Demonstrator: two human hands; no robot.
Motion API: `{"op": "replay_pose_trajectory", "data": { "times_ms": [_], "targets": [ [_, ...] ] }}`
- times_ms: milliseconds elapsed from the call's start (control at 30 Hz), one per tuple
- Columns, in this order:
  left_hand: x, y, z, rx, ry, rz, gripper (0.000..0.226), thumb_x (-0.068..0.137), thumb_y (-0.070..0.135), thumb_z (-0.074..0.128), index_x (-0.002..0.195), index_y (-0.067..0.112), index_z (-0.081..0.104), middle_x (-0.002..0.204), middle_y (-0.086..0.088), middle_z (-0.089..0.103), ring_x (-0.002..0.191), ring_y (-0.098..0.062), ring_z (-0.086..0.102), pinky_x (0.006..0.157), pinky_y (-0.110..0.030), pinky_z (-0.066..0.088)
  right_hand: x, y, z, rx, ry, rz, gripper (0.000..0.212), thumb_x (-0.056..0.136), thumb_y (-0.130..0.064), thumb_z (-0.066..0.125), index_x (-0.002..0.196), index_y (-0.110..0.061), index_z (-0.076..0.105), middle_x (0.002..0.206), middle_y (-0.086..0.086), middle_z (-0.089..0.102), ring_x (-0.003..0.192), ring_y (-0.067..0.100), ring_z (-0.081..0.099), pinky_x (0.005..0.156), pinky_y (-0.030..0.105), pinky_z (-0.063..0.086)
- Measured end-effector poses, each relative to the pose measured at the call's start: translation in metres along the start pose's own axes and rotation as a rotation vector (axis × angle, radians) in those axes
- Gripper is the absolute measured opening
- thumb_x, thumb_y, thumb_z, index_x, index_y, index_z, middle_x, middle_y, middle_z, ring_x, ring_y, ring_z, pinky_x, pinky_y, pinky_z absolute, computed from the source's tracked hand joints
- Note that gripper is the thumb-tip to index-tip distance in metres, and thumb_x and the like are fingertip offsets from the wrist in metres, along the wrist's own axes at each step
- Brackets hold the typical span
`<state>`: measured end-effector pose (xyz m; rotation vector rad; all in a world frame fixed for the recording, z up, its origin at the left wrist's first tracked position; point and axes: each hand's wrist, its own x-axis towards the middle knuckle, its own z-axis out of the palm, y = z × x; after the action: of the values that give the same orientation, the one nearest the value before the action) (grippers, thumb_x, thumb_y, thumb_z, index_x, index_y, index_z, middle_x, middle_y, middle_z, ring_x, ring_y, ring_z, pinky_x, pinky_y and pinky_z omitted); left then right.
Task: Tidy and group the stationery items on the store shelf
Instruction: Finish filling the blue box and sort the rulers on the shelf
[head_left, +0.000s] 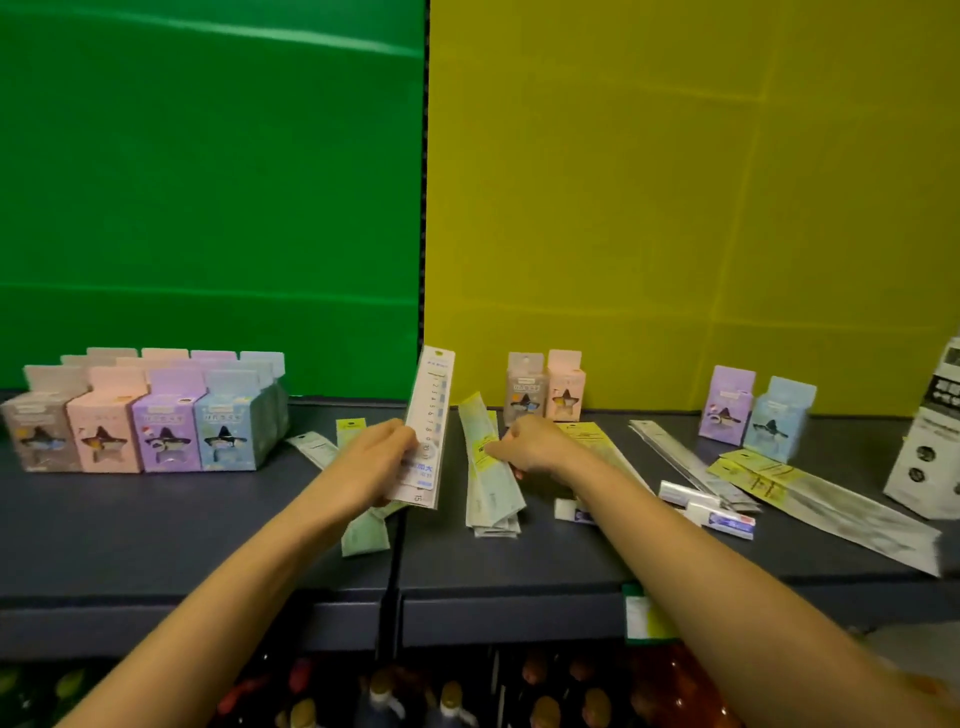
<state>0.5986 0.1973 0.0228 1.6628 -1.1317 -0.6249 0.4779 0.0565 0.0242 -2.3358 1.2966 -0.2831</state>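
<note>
My left hand (379, 457) grips a white packaged ruler (428, 415), held upright above the dark shelf (156, 530). My right hand (530, 444) pinches the top of a stack of pale green and yellow ruler packs (491, 493) that lies flat mid-shelf. More ruler packs are scattered: green ones (363, 535) under my left wrist, yellow ones (810, 493) and clear ones (685, 457) to the right. Pastel star boxes stand grouped in rows at the left (150, 415); two pairs stand loose at the back (545, 387) and right (753, 410).
Small white eraser-like packs (722, 512) lie beside my right forearm. A white-and-black carton (930, 436) stands at the far right edge. A price tag (644, 613) hangs on the shelf's front lip. Bottles (452, 696) fill the shelf below. Green and yellow panels back the shelf.
</note>
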Motion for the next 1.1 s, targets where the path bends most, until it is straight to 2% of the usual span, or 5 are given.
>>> {"op": "replay_pose_trajectory", "data": {
  "times_ms": [167, 367, 467, 600, 1100],
  "targets": [
    [-0.011, 0.004, 0.016, -0.014, -0.009, -0.052, 0.021, 0.095, 0.017, 0.04, 0.076, 0.015, 0.048, 0.066, -0.001, 0.055, 0.056, -0.012, 0.046, 0.05, -0.019, 0.032, 0.008, 0.008, 0.008, -0.161, 0.057, -0.067, 0.043, 0.093, -0.035, 0.043, 0.115, 0.0, 0.056, 0.125, 0.02, 0.056, 0.114, 0.034, 0.053, 0.084, 0.034, 0.045],
    [-0.013, 0.015, 0.024, -0.03, -0.045, -0.058, 0.025, 0.096, 0.016, 0.042, 0.071, 0.014, 0.045, 0.054, 0.003, 0.062, 0.035, 0.0, 0.048, 0.038, -0.01, 0.031, 0.012, 0.017, 0.013, -0.295, 0.046, -0.09, 0.045, 0.093, -0.033, 0.042, 0.125, -0.003, 0.05, 0.133, 0.019, 0.05, 0.12, 0.035, 0.049, 0.094, 0.038, 0.043],
    [-0.006, 0.025, 0.029, -0.026, -0.093, -0.039, 0.024, 0.095, 0.018, 0.045, 0.071, 0.014, 0.046, 0.054, 0.003, 0.064, 0.035, 0.001, 0.044, 0.038, -0.01, 0.029, 0.006, 0.02, 0.002, -0.284, 0.071, -0.14, 0.049, 0.092, -0.041, 0.042, 0.121, -0.003, 0.053, 0.129, 0.02, 0.052, 0.118, 0.035, 0.049, 0.092, 0.039, 0.043],
    [0.009, 0.042, 0.051, -0.018, -0.159, 0.017, 0.023, 0.093, 0.022, 0.048, 0.072, 0.013, 0.049, 0.055, -0.001, 0.058, 0.038, -0.004, 0.037, 0.039, -0.013, 0.025, -0.013, 0.047, -0.034, -0.239, 0.079, -0.212, 0.038, 0.091, -0.042, 0.043, 0.061, -0.02, 0.044, 0.086, 0.011, 0.057, 0.092, 0.029, 0.055, 0.075, 0.035, 0.043],
    [0.075, 0.098, 0.235, 0.174, -0.334, 0.094, 0.036, 0.087, 0.023, 0.059, 0.054, 0.011, 0.057, 0.064, 0.001, 0.068, 0.033, 0.002, 0.051, 0.047, -0.013, 0.037, -0.067, 0.227, -0.141, -0.131, 0.241, 0.022, 0.025, 0.086, -0.044, 0.052, 0.086, -0.021, 0.06, 0.091, -0.002, 0.064, 0.093, 0.02, 0.058, 0.083, 0.036, 0.046]
  ]
}}
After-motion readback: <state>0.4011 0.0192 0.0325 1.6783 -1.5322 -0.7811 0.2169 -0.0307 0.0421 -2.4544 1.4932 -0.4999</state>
